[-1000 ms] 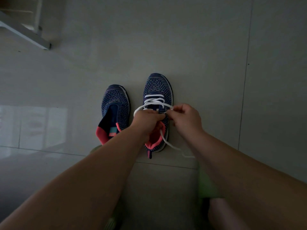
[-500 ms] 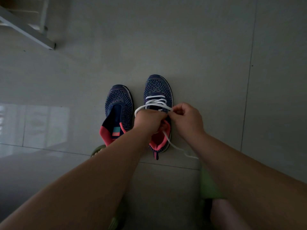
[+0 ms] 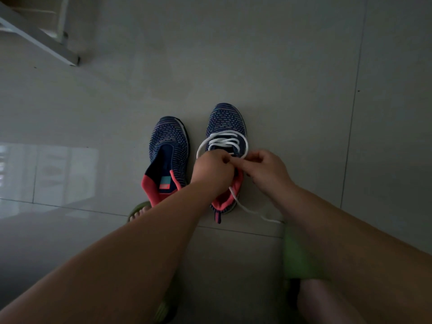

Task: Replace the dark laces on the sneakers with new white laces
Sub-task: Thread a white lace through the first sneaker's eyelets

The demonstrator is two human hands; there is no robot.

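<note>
Two dark blue knit sneakers with pink collars stand side by side on the floor, toes pointing away. The left sneaker (image 3: 170, 146) has no lace in it. The right sneaker (image 3: 226, 123) carries a white lace (image 3: 222, 141) through its eyelets. Above the right sneaker's tongue my left hand (image 3: 211, 170) and my right hand (image 3: 266, 170) meet, each pinching the lace. One loop arcs out to the left of my left hand, and a loose lace end (image 3: 254, 212) trails over the heel onto the floor.
The grey tiled floor (image 3: 292, 78) spreads all around. A white frame (image 3: 39, 40) crosses the top left corner. My feet in green slippers (image 3: 297, 253) stand just behind the sneakers, one toe (image 3: 138, 212) showing behind the left sneaker.
Both hands stay pinched on the lace over the right sneaker's tongue. The loop at the left looks slightly larger, and the loose end still trails off the heel.
</note>
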